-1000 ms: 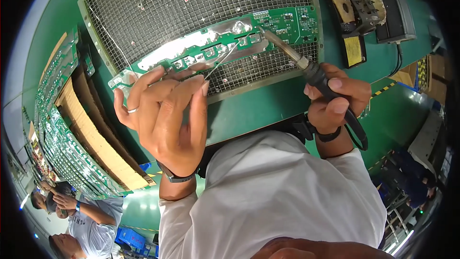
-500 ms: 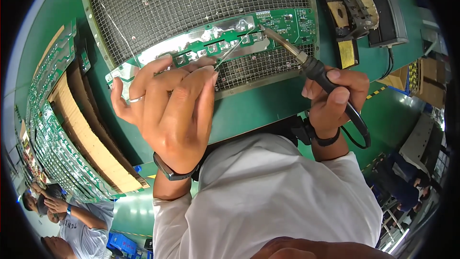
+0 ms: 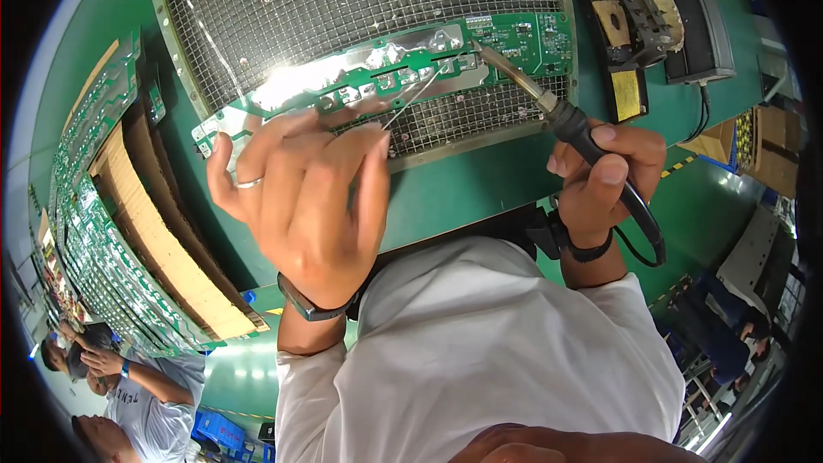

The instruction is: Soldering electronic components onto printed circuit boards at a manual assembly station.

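Observation:
A long green circuit board (image 3: 531,43) with bare silvery strips lies across a framed wire mesh (image 3: 343,0). My right hand (image 3: 604,176) grips a black-handled soldering iron (image 3: 569,124); its metal tip rests on or just over the board, right of the row of square pads. Between the thumb and forefinger of my left hand (image 3: 309,197) is a thin solder wire (image 3: 415,99). The wire's free end slants up to the pads, a short way left of the iron's tip. My other left fingers reach over the board's left part and hide some of it.
An iron stand (image 3: 624,51) with a yellow sponge (image 3: 627,95) and a black box (image 3: 699,26) stand at the right. Leftward, several upright circuit boards (image 3: 111,266) line a cardboard piece (image 3: 159,236). Co-workers sit at the lower left (image 3: 154,399).
The solder wire's end has drawn back from near the iron's tip, down and left a little. My hands keep their holds; the whole view has shifted slightly.

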A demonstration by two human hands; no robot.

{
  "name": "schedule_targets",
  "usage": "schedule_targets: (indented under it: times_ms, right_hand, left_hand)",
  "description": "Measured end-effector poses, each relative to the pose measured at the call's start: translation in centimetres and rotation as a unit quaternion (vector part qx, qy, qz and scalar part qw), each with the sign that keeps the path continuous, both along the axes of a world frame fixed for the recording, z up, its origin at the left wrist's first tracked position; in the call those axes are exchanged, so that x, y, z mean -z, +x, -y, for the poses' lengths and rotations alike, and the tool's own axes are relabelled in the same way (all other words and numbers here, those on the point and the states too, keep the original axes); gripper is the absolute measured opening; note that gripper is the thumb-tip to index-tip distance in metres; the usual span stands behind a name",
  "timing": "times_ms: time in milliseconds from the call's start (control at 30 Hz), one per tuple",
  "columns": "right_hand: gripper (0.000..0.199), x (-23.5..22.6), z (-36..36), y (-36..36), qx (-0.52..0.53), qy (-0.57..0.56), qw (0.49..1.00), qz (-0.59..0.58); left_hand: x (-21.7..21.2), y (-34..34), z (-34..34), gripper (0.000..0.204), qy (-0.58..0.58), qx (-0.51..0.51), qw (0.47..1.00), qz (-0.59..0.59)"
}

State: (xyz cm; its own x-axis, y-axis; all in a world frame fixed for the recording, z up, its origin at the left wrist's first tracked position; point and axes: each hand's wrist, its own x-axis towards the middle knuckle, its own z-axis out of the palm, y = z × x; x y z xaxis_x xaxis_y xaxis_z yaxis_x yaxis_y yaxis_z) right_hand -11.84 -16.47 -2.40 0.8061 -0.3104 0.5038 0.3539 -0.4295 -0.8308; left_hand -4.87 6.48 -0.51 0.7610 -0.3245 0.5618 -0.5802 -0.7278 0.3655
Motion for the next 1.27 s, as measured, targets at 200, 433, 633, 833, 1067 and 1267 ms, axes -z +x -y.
schedule_targets:
  times_ms: [200, 433, 633, 833, 1067, 1267]
  right_hand:
    - [0.044, 0.3, 0.4, 0.0, -0.036, 0.02, 0.997, 0.064]
    - [0.047, 0.4, -1.2, 0.1, -0.069, -0.002, 0.997, 0.047]
    - [0.048, 0.7, -1.9, 0.4, -0.087, 0.0, 0.996, 0.026]
    - [0.049, 0.7, -2.7, 1.0, -0.121, -0.002, 0.992, 0.023]
    - [0.042, 0.8, -2.4, 1.1, -0.165, 0.035, 0.985, 0.042]
    - [0.044, 0.9, -3.0, 0.9, -0.155, 0.04, 0.986, 0.038]
  left_hand:
    - [0.1, -0.4, -2.3, 0.015, -0.016, 0.02, 1.0, -0.006]
    - [0.5, -0.4, -2.9, 0.014, -0.037, -0.017, 0.999, 0.017]
    - [0.6, -0.5, -3.3, 0.013, -0.031, -0.045, 0.998, -0.015]
    - [0.9, -0.3, -3.8, 0.018, -0.05, -0.063, 0.997, -0.004]
    - [0.9, -1.1, -5.4, 0.021, -0.079, -0.062, 0.995, -0.016]
    - [1.7, -2.2, -6.4, 0.021, -0.15, -0.186, 0.968, -0.075]
